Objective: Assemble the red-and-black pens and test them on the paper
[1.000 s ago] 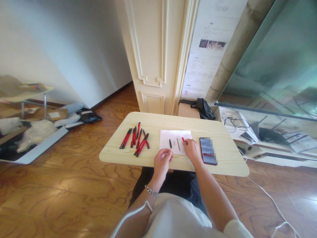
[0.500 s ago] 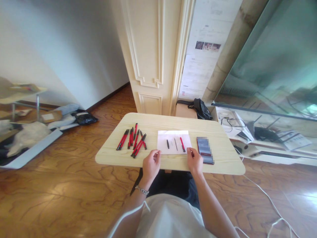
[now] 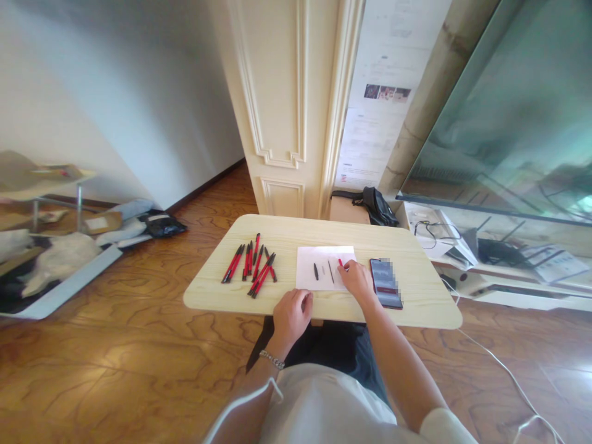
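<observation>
A white sheet of paper (image 3: 311, 277) lies on a small light wooden table (image 3: 287, 237). On it rest a short black pen part (image 3: 316, 271), a thin dark refill (image 3: 331, 271) and a red pen barrel (image 3: 341, 263). My right hand (image 3: 356, 277) lies over the sheet's right side with its fingers closed on the red barrel. My left hand (image 3: 290, 313) rests at the table's near edge below the sheet, fingers curled, with nothing seen in it. Several red and black pens (image 3: 252, 264) lie in a loose pile to the left.
A dark phone (image 3: 385, 283) lies right of the paper. Behind the table stand a cream panelled pillar (image 3: 282, 105) and a black bag (image 3: 379, 206). Clutter and a low shelf (image 3: 50, 203) fill the floor at left. A white cable (image 3: 504, 376) runs across the floor at right.
My right hand moved up from the table's near edge onto the sheet and closed on the red barrel. My left hand stayed at the near edge.
</observation>
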`<action>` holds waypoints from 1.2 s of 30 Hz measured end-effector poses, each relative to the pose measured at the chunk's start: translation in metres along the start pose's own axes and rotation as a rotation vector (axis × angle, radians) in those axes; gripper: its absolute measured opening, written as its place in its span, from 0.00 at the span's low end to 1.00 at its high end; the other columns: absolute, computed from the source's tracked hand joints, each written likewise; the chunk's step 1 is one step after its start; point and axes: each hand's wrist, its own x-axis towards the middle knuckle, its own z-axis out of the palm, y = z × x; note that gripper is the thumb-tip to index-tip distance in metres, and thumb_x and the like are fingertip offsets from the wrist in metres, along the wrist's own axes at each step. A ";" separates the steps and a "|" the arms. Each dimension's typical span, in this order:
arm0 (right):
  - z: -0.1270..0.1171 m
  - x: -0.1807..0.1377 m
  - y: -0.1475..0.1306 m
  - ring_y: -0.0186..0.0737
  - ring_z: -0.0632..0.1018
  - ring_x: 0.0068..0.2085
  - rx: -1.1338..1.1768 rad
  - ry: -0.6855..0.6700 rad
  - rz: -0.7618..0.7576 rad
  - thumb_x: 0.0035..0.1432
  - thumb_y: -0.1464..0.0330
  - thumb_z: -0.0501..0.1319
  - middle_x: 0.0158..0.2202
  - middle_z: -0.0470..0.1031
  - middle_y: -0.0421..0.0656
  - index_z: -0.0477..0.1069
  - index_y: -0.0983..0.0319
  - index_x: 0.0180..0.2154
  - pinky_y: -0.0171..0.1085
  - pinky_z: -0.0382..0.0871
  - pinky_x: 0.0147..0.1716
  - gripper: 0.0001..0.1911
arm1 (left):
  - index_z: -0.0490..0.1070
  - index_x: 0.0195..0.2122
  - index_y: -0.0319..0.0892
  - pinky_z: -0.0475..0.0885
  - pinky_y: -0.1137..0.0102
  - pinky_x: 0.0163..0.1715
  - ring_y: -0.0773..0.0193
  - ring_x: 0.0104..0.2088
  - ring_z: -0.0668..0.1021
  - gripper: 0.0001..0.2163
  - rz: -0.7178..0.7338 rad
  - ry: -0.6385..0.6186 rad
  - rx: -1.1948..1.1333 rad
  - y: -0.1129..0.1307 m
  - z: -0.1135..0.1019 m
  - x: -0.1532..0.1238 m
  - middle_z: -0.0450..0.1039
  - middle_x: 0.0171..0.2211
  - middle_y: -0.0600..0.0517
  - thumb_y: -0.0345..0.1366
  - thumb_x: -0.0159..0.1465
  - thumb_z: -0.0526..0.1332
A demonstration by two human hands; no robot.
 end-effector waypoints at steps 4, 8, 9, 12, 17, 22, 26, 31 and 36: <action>0.001 0.006 -0.001 0.48 0.77 0.38 -0.030 -0.031 0.031 0.58 0.59 0.56 0.35 0.78 0.55 0.76 0.64 0.34 0.38 0.63 0.34 0.16 | 0.74 0.34 0.46 0.66 0.65 0.40 0.56 0.36 0.74 0.09 0.006 -0.041 -0.052 0.003 -0.003 0.000 0.75 0.32 0.46 0.39 0.64 0.55; -0.003 0.006 0.003 0.43 0.77 0.34 0.166 -0.022 0.052 0.57 0.59 0.56 0.30 0.78 0.48 0.76 0.62 0.31 0.35 0.62 0.31 0.16 | 0.76 0.35 0.47 0.67 0.65 0.40 0.57 0.34 0.75 0.07 -0.079 -0.050 -0.302 0.013 -0.008 0.004 0.76 0.32 0.47 0.40 0.61 0.59; -0.004 0.005 0.003 0.42 0.76 0.32 0.258 -0.021 0.040 0.57 0.58 0.55 0.29 0.77 0.46 0.76 0.62 0.30 0.34 0.62 0.30 0.17 | 0.76 0.35 0.47 0.68 0.65 0.39 0.57 0.33 0.76 0.07 -0.112 -0.050 -0.393 0.017 -0.009 0.006 0.76 0.32 0.47 0.41 0.61 0.60; -0.005 -0.006 0.001 0.37 0.74 0.27 0.587 -0.055 -0.033 0.56 0.56 0.55 0.25 0.75 0.43 0.75 0.63 0.30 0.33 0.62 0.26 0.18 | 0.77 0.38 0.47 0.70 0.66 0.38 0.58 0.33 0.77 0.10 -0.201 -0.054 -0.628 0.031 -0.007 0.012 0.77 0.36 0.46 0.42 0.60 0.61; -0.003 -0.036 -0.017 0.34 0.71 0.25 0.893 -0.172 -0.143 0.56 0.56 0.56 0.26 0.74 0.41 0.74 0.63 0.34 0.31 0.63 0.25 0.18 | 0.74 0.47 0.44 0.73 0.68 0.38 0.58 0.38 0.79 0.17 -0.326 -0.035 -0.891 0.048 0.007 0.027 0.77 0.42 0.45 0.46 0.60 0.61; -0.001 -0.048 -0.027 0.35 0.73 0.28 0.856 -0.227 -0.242 0.58 0.58 0.54 0.27 0.75 0.41 0.76 0.63 0.35 0.32 0.66 0.28 0.17 | 0.74 0.45 0.41 0.74 0.69 0.36 0.60 0.36 0.79 0.18 -0.356 0.001 -1.017 0.047 0.021 0.035 0.77 0.38 0.47 0.49 0.60 0.60; 0.002 -0.030 -0.017 0.37 0.75 0.30 0.818 -0.130 -0.184 0.58 0.61 0.54 0.33 0.78 0.44 0.75 0.62 0.42 0.35 0.68 0.32 0.17 | 0.72 0.44 0.40 0.75 0.67 0.40 0.60 0.38 0.80 0.17 -0.333 0.051 -1.058 0.037 0.029 0.035 0.77 0.39 0.46 0.48 0.61 0.59; 0.006 0.001 0.000 0.41 0.77 0.38 0.429 0.015 -0.120 0.57 0.64 0.56 0.38 0.79 0.45 0.77 0.60 0.39 0.36 0.66 0.40 0.13 | 0.70 0.43 0.39 0.76 0.65 0.41 0.59 0.37 0.81 0.17 -0.314 0.021 -1.003 0.025 0.038 0.032 0.77 0.36 0.45 0.48 0.61 0.59; 0.015 0.007 0.000 0.40 0.77 0.39 0.206 -0.056 -0.169 0.57 0.66 0.57 0.39 0.79 0.46 0.78 0.60 0.37 0.33 0.64 0.39 0.11 | 0.69 0.43 0.39 0.77 0.65 0.39 0.58 0.36 0.81 0.16 -0.273 -0.017 -0.975 0.024 0.039 0.031 0.77 0.36 0.46 0.47 0.62 0.59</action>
